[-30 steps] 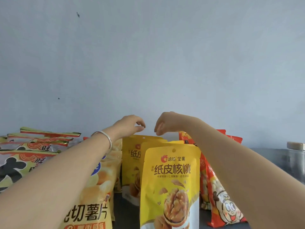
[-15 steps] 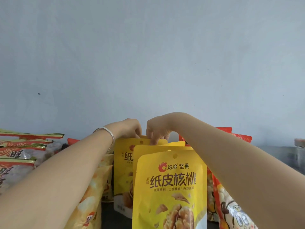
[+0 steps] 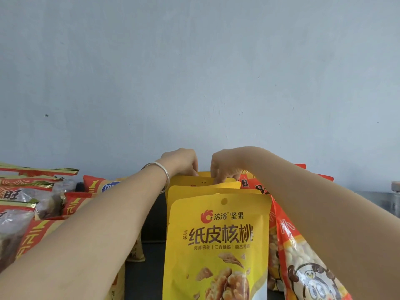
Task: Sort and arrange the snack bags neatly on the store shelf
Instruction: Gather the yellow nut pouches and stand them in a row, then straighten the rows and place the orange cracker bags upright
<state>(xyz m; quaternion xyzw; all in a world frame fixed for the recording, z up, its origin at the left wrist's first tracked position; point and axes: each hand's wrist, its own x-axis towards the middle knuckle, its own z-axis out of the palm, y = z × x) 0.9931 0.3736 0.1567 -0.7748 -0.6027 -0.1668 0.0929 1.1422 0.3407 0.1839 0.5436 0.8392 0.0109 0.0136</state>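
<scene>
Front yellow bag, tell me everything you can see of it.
The front bag is a glossy yellow plastic pouch, upright, first in a row of like pouches. Round hang hole near the top, red logo, Chinese characters, walnut picture; bottom out of frame. A red bag sits against its right edge. The left hand and right hand grip a rear bag, not it.

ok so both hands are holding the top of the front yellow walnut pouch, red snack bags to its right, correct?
Not quite. The head view shows the left hand and right hand holding the top of the rearmost yellow walnut pouch, not the front yellow walnut pouch. The red printed snack bags are to the right, as said.
</scene>
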